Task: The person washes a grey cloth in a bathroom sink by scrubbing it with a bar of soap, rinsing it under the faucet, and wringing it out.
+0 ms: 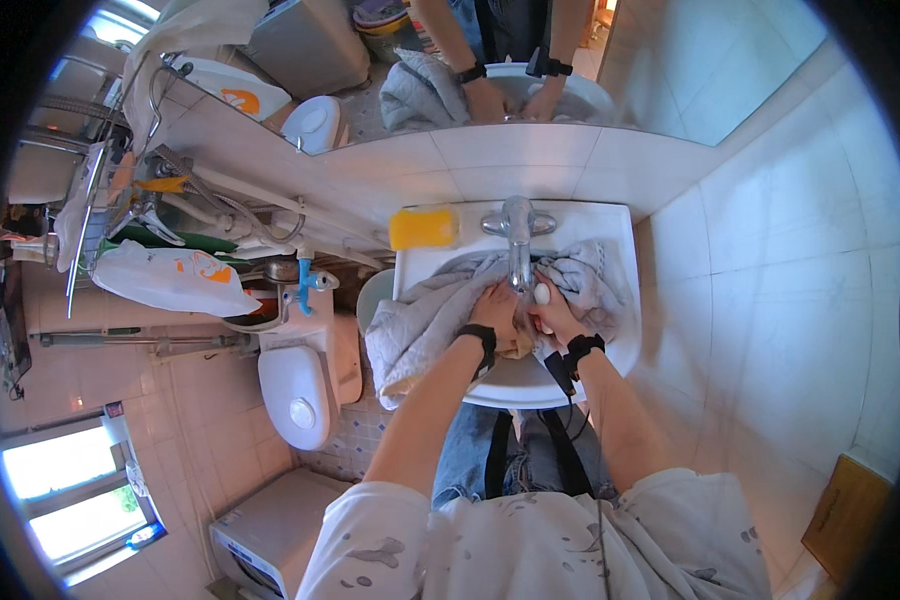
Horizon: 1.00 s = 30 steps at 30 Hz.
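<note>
left hand [495,308] on rumpled grey cloth [420,325], grip unclear, right hand [558,314] grasping white oval bar [542,293] — likely soaping, calling for steady rubbing.

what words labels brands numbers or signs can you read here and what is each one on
No words or numbers can be read clearly.
White bag: orange mark, no legible lettering.
Grey appliance: front marks too small to read.
Blue item by the window: too blurred to read.
</note>
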Available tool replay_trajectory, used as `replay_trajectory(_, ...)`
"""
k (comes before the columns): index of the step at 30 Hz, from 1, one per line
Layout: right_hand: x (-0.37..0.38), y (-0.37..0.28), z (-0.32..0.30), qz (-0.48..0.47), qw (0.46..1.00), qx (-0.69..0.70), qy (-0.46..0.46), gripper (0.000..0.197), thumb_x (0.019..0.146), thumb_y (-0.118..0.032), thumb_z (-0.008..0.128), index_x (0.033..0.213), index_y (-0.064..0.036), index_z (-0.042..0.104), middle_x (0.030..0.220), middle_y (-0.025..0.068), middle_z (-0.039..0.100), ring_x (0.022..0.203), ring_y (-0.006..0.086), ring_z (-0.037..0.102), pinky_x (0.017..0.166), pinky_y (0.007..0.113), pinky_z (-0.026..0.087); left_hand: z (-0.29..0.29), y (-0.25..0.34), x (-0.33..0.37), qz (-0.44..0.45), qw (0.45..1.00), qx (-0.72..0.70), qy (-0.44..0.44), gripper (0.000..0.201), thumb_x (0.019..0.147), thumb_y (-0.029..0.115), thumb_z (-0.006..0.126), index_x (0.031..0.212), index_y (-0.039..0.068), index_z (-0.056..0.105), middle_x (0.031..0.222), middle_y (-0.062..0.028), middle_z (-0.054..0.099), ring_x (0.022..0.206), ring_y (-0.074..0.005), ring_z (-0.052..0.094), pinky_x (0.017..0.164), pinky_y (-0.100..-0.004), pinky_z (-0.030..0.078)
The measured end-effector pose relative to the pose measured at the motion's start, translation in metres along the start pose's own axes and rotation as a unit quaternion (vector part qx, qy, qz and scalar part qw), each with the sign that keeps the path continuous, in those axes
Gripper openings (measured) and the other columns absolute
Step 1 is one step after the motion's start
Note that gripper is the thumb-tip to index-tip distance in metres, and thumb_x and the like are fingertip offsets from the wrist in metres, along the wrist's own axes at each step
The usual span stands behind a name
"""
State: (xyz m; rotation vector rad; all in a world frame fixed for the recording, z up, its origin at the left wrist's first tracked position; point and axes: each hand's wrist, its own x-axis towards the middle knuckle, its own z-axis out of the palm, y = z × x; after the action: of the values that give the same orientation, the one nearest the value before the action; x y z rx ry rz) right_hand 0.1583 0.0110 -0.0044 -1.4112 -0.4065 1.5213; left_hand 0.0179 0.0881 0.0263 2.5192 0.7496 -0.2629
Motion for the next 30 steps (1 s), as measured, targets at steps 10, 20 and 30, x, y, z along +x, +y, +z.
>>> replay_trajectory(10, -0.012, 0.001, -0.006, 0.002, 0.997, -0.076, 0.026, 0.083, 0.061, 0.01, 0.057, 0.135, -0.0155, 0.029, 0.076, 0.0074, 0.054, 0.049, 0.0142, 0.048, 0.04, 0.027, 0.039, -0.002, 0.031, -0.055, 0.07, 0.997, -0.011, -0.029, 0.094, 0.06, 0.028, 0.066, 0.134, -0.003, 0.018, 0.14, -0.0222, 0.02, 0.132, -0.0319, 0.018, 0.107, -0.0419, 0.016)
replay_trajectory(20, -0.006, -0.002, 0.004, 0.022, 0.995, -0.096, 0.017, 0.084, 0.061, 0.008, 0.063, 0.135, -0.0145, 0.028, 0.076, 0.0077, 0.052, 0.046, 0.0144, 0.046, 0.039, 0.027, 0.038, -0.033, 0.024, -0.007, -0.017, 0.996, 0.032, -0.087, 0.071, 0.063, 0.025, 0.061, 0.124, -0.003, 0.039, 0.13, -0.0192, 0.039, 0.127, -0.0277, 0.029, 0.105, -0.0396, 0.019)
replay_trajectory(30, -0.014, -0.009, 0.008, 0.029, 0.999, -0.044, 0.008, 0.083, 0.062, 0.008, 0.06, 0.135, -0.0149, 0.027, 0.073, 0.0067, 0.053, 0.048, 0.0133, 0.047, 0.039, 0.026, 0.038, 0.004, 0.006, -0.035, 0.071, 0.994, -0.005, 0.081, 0.07, 0.064, 0.021, 0.064, 0.124, -0.001, 0.036, 0.128, -0.0179, 0.041, 0.124, -0.0295, 0.034, 0.1, -0.042, 0.026)
